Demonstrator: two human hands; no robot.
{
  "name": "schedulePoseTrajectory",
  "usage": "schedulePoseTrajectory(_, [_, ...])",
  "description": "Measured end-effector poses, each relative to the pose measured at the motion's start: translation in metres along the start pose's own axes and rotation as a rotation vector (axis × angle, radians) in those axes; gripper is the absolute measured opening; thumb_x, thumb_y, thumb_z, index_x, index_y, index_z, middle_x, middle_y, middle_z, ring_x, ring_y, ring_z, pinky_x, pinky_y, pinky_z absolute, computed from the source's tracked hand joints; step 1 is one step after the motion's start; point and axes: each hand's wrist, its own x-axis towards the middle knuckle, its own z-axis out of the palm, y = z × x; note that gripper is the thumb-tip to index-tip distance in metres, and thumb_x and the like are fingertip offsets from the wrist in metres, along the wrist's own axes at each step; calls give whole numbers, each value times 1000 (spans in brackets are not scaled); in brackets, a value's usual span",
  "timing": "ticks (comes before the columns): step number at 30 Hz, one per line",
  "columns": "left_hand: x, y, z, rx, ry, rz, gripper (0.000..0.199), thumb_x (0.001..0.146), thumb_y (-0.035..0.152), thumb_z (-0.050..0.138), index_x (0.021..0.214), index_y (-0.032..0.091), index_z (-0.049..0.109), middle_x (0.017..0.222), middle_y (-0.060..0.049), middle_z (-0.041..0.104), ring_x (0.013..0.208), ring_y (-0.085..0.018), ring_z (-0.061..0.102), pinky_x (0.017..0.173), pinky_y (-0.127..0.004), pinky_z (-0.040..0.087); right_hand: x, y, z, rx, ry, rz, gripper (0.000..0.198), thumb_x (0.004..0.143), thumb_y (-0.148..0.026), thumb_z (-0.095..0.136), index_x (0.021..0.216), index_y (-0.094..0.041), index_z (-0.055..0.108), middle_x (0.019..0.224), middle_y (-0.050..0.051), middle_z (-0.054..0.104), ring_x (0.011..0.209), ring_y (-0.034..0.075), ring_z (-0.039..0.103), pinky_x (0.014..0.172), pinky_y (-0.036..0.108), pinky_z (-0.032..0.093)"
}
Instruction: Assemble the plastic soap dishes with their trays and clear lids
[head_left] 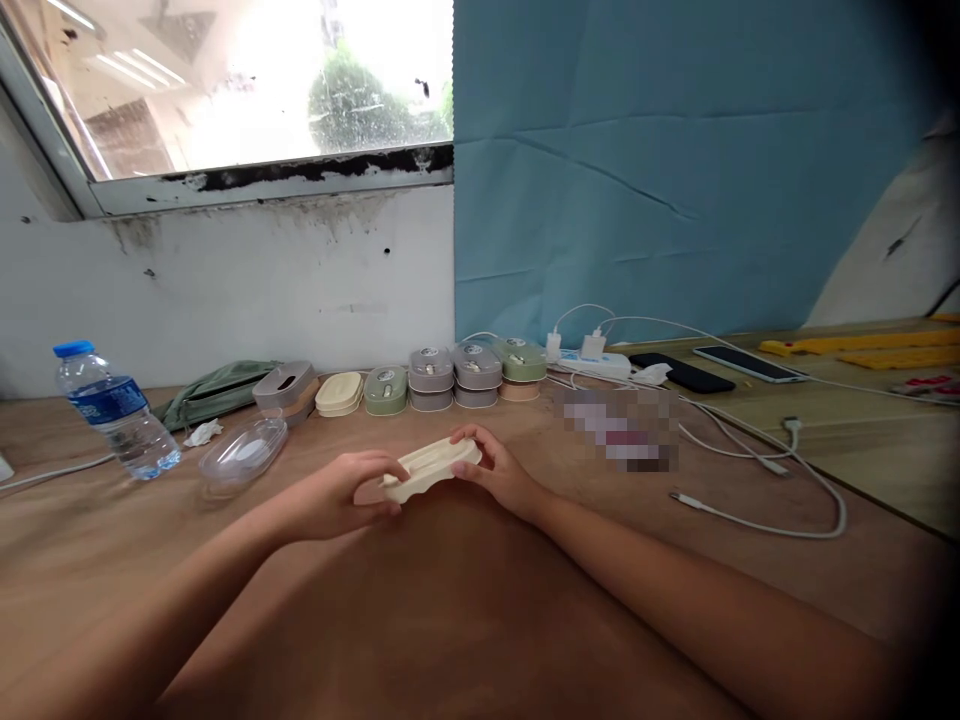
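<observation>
Between my two hands, just above the tabletop, is a shallow cream plastic tray [431,468] with a wavy edge and moulded hollows. My left hand [349,497] grips its left end, fingers on top and thumb beneath. At the other end, my right hand [504,474] has its thumb on the near side and fingers over the far side. Behind them stands a row of oval boxes: a cream box [340,395], a green box [386,391], two stacks of grey boxes [431,378] [478,374], and a green-and-tan stack [523,368].
A water bottle [120,415] stands left, near a clear plastic container [245,450], a grey-brown box [285,392] and a green pouch [225,395]. Right lie a power strip [600,363], phones [682,373] [750,364], white cables [750,524] and a blurred patch.
</observation>
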Motion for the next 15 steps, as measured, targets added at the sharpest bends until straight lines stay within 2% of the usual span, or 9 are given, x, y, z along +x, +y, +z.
schedulePoseTrajectory(2, [-2,2,8,-15,-4,-19,23,75,37,54,94,24,57,92,-3,60,82,-17,56,73,-28,45,-2,-2,1,-17,-12,-41,36,64,-45,64,85,-22,45,109,2,41,87,16,48,74,28,42])
schedulePoseTrajectory(4, [-3,2,10,-28,19,-36,24,74,36,57,95,25,56,87,-2,60,78,-15,57,70,-26,45,-2,-4,2,4,-39,-54,37,66,-45,63,89,-23,43,109,3,41,88,16,48,75,29,43])
schedulePoseTrajectory(7, [-6,3,2,-1,118,-55,32,73,34,58,104,27,52,87,-1,60,78,-14,57,69,-25,45,-1,-4,3,78,-15,-104,53,67,-39,64,108,-28,33,111,4,39,99,17,46,85,33,40])
schedulePoseTrajectory(9, [-7,-1,-9,62,211,-65,31,73,33,58,103,27,53,86,0,60,78,-14,57,69,-25,45,1,-2,3,108,34,-119,63,68,-36,65,115,-30,24,115,5,35,108,18,42,94,36,33])
schedulePoseTrajectory(12, [-1,-23,-31,172,425,-147,26,70,34,59,93,24,55,82,0,61,74,-15,58,69,-26,45,4,1,1,109,70,-53,58,69,-38,62,113,-28,26,115,7,34,110,19,42,97,40,29])
schedulePoseTrajectory(15, [18,-64,-50,202,614,-267,26,67,36,60,85,19,54,78,-1,61,73,-15,58,68,-26,45,5,3,1,101,62,-18,52,66,-39,64,105,-26,32,111,6,37,105,19,45,95,41,32])
